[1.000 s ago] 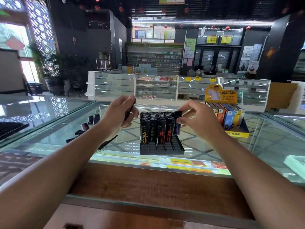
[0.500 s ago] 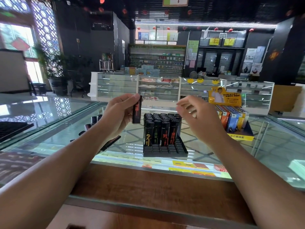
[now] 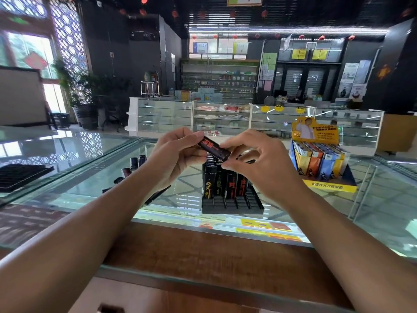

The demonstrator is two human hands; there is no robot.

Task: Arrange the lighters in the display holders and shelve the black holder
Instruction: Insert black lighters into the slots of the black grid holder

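Head: left hand [image 3: 173, 159], right hand [image 3: 264, 169], both round 1 lighter [image 3: 213, 147]

a black lighter [image 3: 214, 147] with red print is tilted just above the black holder [image 3: 232, 205] on the glass desk [image 3: 180, 195]; upright lighters [image 3: 220, 184] fill its back rows, front slots are empty.

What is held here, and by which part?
One black lighter, tilted: the left hand grips its upper end, the right hand pinches its lower end.
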